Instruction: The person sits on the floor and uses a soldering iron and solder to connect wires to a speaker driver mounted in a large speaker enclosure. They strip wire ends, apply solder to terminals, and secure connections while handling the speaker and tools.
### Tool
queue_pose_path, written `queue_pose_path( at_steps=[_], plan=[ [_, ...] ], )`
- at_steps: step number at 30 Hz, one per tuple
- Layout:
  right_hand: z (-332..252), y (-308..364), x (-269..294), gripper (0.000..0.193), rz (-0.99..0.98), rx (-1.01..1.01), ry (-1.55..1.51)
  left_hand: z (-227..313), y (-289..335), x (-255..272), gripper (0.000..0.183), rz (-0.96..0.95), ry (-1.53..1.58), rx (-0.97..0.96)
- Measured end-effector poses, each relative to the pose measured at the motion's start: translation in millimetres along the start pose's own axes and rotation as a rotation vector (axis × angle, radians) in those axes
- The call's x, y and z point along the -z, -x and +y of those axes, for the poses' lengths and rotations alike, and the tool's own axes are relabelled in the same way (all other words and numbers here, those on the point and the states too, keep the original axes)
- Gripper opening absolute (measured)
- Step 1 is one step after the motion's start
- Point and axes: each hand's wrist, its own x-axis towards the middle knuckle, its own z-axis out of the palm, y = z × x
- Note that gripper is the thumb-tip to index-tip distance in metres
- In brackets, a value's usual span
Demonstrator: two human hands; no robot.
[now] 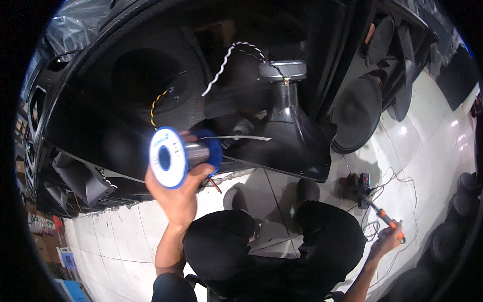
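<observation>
My left hand (177, 197) is wrapped round a spool of solder wire (197, 153) with blue and white flanges. A pale strand of the wire (241, 137) sticks out to the right over a black horn (294, 128). The horn has a round silver driver (289, 70) at its far end, with a twisted black-and-white cable (221, 74) running from it. Low on the right, my right hand (386, 242) grips an orange-and-black soldering iron (386, 219). Its front end is over a small dark box (363, 185) on the floor; whether they touch I cannot tell.
A large black speaker cabinet (100, 116) lies open before me, with a twisted yellow-and-black cable (153, 108) inside. A big speaker cone (356, 113) stands to its right. Thin cords (415, 201) loop across the tiled floor (282, 189). Several dark round parts line the right edge.
</observation>
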Motion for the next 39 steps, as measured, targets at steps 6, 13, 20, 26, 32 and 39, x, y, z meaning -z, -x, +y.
queue_pose_path(
  at_steps=[6,13,20,26,32,39],
  plan=[
    [-65,4,-45,0.024,-0.566,-0.216,-0.87,-14,-14,-24,0.06,-0.101,-0.097,-0.236],
    [-96,64,-160,0.032,-0.809,0.017,-0.715,-30,-25,-48,0.06,-0.051,-0.103,-0.239],
    [-111,92,-217,0.045,-0.674,-0.347,-0.748,-47,-26,-53,0.072,0.004,-0.288,-0.38],
    [-89,76,-217,0.033,-1.049,-0.032,-0.632,-35,-20,-62,0.068,-0.023,-0.133,-0.243],
    [-101,88,-211,0.033,-0.886,-0.185,-0.827,-21,-16,-56,0.056,0.059,0.134,0.051],
    [-101,82,-208,0.029,-1.029,-0.215,-0.807,-23,-12,-59,0.063,-0.012,0.267,0.169]
  ],
)
